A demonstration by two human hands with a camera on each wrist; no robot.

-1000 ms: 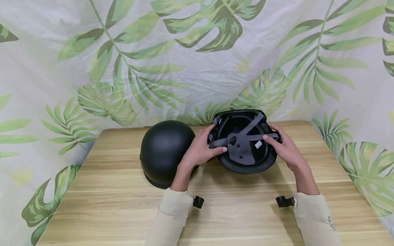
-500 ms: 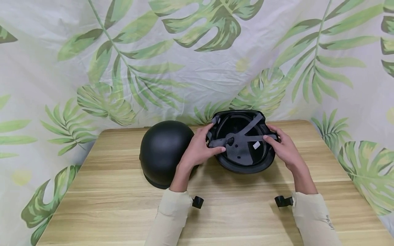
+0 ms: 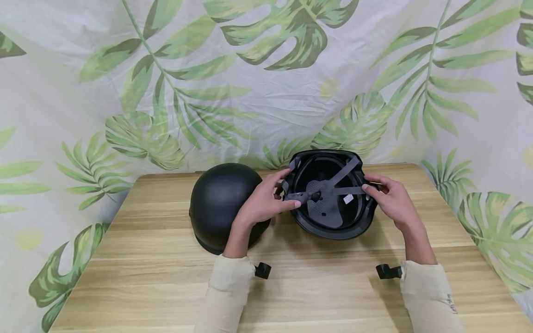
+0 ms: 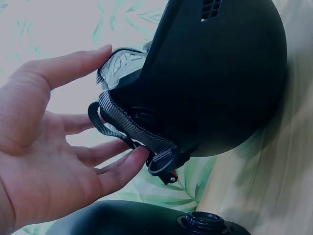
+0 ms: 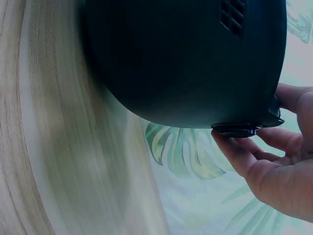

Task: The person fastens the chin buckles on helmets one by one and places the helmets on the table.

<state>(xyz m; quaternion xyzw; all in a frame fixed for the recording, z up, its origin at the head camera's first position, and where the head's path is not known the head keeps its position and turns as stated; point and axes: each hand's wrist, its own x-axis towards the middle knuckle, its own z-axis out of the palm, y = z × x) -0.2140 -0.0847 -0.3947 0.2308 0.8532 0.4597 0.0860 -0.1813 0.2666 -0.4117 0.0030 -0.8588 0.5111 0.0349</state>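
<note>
An upturned black helmet (image 3: 333,226) faces me with its padded inside and grey chin straps (image 3: 345,171) showing; its shell lies close to the tabletop. My left hand (image 3: 262,199) holds its left side, thumb over the strap and fingers behind it. In the left wrist view, the left hand (image 4: 63,132) has its fingertips at the strap loop (image 4: 137,122) and the inner padding. On the opposite side, my right hand (image 3: 389,199) grips the rim, thumb in front. Its fingers touch a round black fitting (image 5: 237,129) on the shell in the right wrist view.
A second black helmet (image 3: 225,208) sits dome up on the wooden table (image 3: 316,286), just left of the upturned one and partly behind my left hand. A leaf-patterned cloth (image 3: 291,101) hangs behind the table's back edge.
The upturned helmet has shifted slightly. My left thumb has moved a little left and down with the left strap, whose dark buckle part now shows. My right hand has moved slightly right.
</note>
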